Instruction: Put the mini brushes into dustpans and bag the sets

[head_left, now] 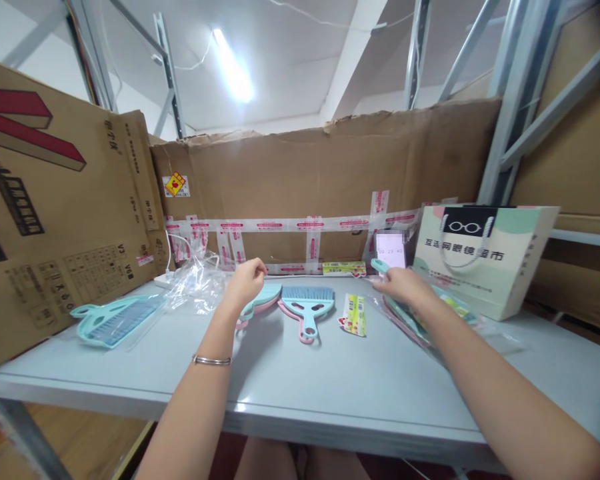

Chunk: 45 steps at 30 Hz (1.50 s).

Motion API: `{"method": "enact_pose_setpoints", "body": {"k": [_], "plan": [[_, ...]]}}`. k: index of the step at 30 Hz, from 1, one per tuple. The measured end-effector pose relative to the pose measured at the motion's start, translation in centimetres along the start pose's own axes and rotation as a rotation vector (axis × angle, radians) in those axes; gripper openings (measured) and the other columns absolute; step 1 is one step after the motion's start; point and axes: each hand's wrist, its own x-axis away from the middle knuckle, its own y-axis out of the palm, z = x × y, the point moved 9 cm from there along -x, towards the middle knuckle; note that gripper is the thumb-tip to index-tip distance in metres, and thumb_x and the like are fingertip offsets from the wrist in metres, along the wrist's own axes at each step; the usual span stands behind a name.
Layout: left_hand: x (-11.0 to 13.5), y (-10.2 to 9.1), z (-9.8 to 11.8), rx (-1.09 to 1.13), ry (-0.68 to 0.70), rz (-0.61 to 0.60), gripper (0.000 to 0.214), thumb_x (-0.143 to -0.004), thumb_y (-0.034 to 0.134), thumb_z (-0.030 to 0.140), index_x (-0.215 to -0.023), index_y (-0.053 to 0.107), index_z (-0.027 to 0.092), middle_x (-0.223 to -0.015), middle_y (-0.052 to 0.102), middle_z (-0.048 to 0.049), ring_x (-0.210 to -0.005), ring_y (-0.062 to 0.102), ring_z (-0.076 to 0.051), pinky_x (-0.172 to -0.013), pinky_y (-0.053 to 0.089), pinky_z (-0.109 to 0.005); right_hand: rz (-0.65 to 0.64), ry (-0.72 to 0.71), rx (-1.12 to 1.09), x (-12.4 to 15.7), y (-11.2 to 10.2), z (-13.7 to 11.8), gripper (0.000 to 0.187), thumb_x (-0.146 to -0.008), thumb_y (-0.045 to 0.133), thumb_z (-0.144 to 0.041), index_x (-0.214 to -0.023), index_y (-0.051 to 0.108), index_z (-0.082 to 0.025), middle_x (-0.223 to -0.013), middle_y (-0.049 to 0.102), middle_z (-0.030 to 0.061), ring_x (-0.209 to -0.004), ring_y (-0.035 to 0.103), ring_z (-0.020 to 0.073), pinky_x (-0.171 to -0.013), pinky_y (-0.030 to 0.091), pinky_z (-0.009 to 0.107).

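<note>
My left hand (246, 285) is closed above a teal dustpan (269, 293) with a pink one under it. Whether its curled fingers hold anything is hidden. Beside them lies a teal brush (309, 305) with blue bristles, over a pink handle. On the right, my right hand (403, 285) is closed around a teal handle (379, 265) whose end sticks out past the fingers. Under that hand and forearm lie teal and pink pieces (405, 323) in clear plastic. A yellow-green label card (354, 315) rests between the hands.
At left lies a teal dustpan with brush (123, 321), near crumpled clear plastic (195, 277). A phone (391, 250) leans at the back, beside a paper bag (475, 260). Another label card (344, 269) lies by the cardboard box (300, 173). A large carton (65, 220) borders the table (280, 387).
</note>
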Motion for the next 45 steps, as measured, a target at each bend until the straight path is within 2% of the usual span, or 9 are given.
{"method": "enact_pose_setpoints", "body": {"k": [3, 8, 14, 17, 21, 25, 28, 31, 45], "plan": [[0.4, 1.6, 0.5, 0.355, -0.119, -0.029, 0.013, -0.074, 0.042, 0.013, -0.073, 0.055, 0.017, -0.075, 0.060, -0.0026, -0.067, 0.058, -0.014, -0.063, 0.044, -0.025, 0.152, -0.106, 0.026, 1.5, -2.3, -3.6, 0.016, -0.071, 0.053, -0.030, -0.059, 0.048, -0.020, -0.065, 0.059, 0.0063, -0.062, 0.055, 0.0208, -0.052, 0.030, 0.028], [2.7, 8.0, 2.5, 0.922, -0.356, -0.408, 0.037, -0.076, 0.059, 0.042, -0.103, 0.050, 0.018, -0.096, 0.061, -0.0086, -0.077, 0.062, -0.017, -0.065, 0.052, -0.030, 0.462, -0.782, 0.054, 8.4, -2.5, -14.6, 0.010, -0.077, 0.050, -0.019, -0.067, 0.050, -0.019, -0.067, 0.059, 0.0051, -0.067, 0.053, 0.0189, -0.063, 0.032, 0.030], [3.1, 9.1, 1.4, 0.934, -0.407, -0.374, 0.038, -0.065, 0.068, 0.047, -0.074, 0.053, 0.013, -0.066, 0.054, 0.0007, -0.064, 0.058, -0.013, -0.058, 0.053, -0.028, 0.549, -1.143, -0.055, 13.5, -1.1, -18.6, 0.014, -0.085, 0.046, -0.023, -0.074, 0.053, -0.018, -0.071, 0.060, 0.0041, -0.069, 0.052, 0.0172, -0.066, 0.033, 0.030], [2.5, 8.8, 0.6, 0.925, -0.403, -0.307, 0.035, -0.067, 0.067, 0.045, -0.081, 0.058, 0.013, -0.072, 0.060, -0.0017, -0.069, 0.060, -0.015, -0.057, 0.053, -0.026, 0.536, -1.010, -0.318, 11.7, -2.9, -16.3, 0.015, -0.085, 0.048, -0.033, -0.090, 0.053, -0.020, -0.085, 0.060, 0.0052, -0.083, 0.053, 0.0190, -0.075, 0.037, 0.032], [2.3, 8.8, 0.2, 0.965, -0.426, -0.290, 0.035, -0.068, 0.066, 0.042, -0.088, 0.061, 0.014, -0.090, 0.065, -0.0069, -0.078, 0.062, -0.018, -0.059, 0.054, -0.027, 0.707, -0.412, -0.710, 6.4, -4.2, -8.8, 0.040, -0.075, 0.057, -0.039, -0.107, 0.047, -0.017, -0.110, 0.052, 0.0124, -0.106, 0.045, 0.0246, -0.089, 0.036, 0.041], [2.2, 8.5, 0.0, 1.050, -0.468, -0.229, 0.032, -0.067, 0.068, 0.038, -0.088, 0.061, 0.016, -0.094, 0.066, -0.0070, -0.080, 0.062, -0.019, -0.063, 0.055, -0.030, 0.185, 0.047, -1.134, 1.4, 1.7, -4.8, 0.042, -0.065, 0.062, -0.046, -0.094, 0.055, -0.017, -0.091, 0.060, 0.0085, -0.084, 0.055, 0.0210, -0.072, 0.044, 0.035], [2.0, 8.0, -0.8, 1.074, -0.515, -0.152, 0.028, -0.066, 0.068, 0.035, -0.084, 0.061, 0.016, -0.089, 0.065, -0.0061, -0.075, 0.062, -0.017, -0.061, 0.054, -0.031, -0.260, -0.011, -1.321, 1.1, 4.3, -6.4, 0.035, -0.059, 0.068, -0.046, -0.077, 0.062, -0.017, -0.072, 0.063, 0.0033, -0.065, 0.056, 0.0143, -0.061, 0.043, 0.027], [1.8, 7.7, -2.0, 1.107, -0.573, -0.067, 0.026, -0.065, 0.069, 0.033, -0.082, 0.060, 0.016, -0.083, 0.064, -0.0041, -0.068, 0.061, -0.014, -0.056, 0.052, -0.027, -0.395, -0.065, -1.317, 1.7, 4.3, -7.0, 0.032, -0.055, 0.073, -0.042, -0.074, 0.065, -0.018, -0.070, 0.065, 0.0018, -0.064, 0.056, 0.0117, -0.060, 0.041, 0.024], [1.5, 7.5, -1.9, 1.243, -0.557, -0.008, 0.030, -0.061, 0.072, 0.034, -0.077, 0.058, 0.014, -0.071, 0.062, -0.0009, -0.058, 0.057, -0.010, -0.050, 0.048, -0.021, -0.049, -0.240, -1.399, 3.0, 0.4, -8.7, 0.029, -0.055, 0.072, -0.036, -0.071, 0.053, -0.021, -0.063, 0.062, -0.0041, -0.058, 0.056, 0.0105, -0.056, 0.043, 0.022]]}}
